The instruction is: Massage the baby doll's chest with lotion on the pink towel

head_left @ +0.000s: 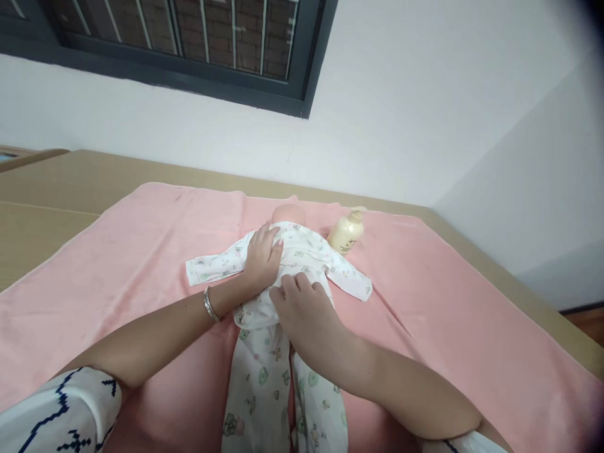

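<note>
A baby doll, its smooth pink head [289, 214] partly showing, lies dressed on a pink blanket. It wears a white printed baby shirt [302, 251] with both sleeves spread outward, and matching baby trousers [262, 384] whose legs run toward me. My left hand [264, 261] rests open on the shirt's chest, fingers stretched toward the head. Lower down, my right hand [309, 314] has curled fingers closed at the front of the shirt, near its hem. Its fingertips are partly hidden against the cloth.
A cream pump bottle [346, 233] leans beside the doll's right-hand sleeve. The pink blanket [155, 251] covers most of a wooden table [70, 182]. Behind are a white wall [377, 113] and a dark-framed window [189, 69] with bars.
</note>
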`<state>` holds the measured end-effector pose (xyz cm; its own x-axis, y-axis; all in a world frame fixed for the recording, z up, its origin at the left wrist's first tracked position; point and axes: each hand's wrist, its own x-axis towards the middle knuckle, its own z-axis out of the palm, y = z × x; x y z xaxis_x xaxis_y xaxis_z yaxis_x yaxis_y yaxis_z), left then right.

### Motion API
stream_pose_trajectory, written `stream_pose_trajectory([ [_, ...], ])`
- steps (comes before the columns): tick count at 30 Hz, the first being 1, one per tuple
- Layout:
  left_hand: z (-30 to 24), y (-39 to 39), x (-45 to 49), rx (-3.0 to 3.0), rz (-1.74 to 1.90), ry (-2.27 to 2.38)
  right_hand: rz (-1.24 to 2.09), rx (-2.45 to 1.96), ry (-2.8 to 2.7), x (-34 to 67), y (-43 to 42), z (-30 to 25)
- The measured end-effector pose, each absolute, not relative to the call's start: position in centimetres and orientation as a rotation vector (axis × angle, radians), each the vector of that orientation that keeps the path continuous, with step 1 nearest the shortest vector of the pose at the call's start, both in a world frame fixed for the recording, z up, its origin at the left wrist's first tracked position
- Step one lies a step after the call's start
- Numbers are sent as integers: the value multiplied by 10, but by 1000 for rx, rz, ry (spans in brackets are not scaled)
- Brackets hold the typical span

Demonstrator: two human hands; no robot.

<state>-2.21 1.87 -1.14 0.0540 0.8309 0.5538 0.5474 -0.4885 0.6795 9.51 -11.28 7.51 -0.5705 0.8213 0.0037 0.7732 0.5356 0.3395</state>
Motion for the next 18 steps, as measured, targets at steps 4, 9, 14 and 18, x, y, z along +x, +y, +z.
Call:
stream_pose_trajectory([
  [4,-3,21,-22,2078,1285,1436,372,1289,2648,95,-107,78],
  [9,10,25,-24,2049,1089,1475,254,1221,2632,95,-111,87],
  [14,18,35,-32,2088,954,1389,215,1127,2645,93,-122,77],
  [18,15,36,-33,2147,925,1416,228,1019,2680,93,-127,70],
])
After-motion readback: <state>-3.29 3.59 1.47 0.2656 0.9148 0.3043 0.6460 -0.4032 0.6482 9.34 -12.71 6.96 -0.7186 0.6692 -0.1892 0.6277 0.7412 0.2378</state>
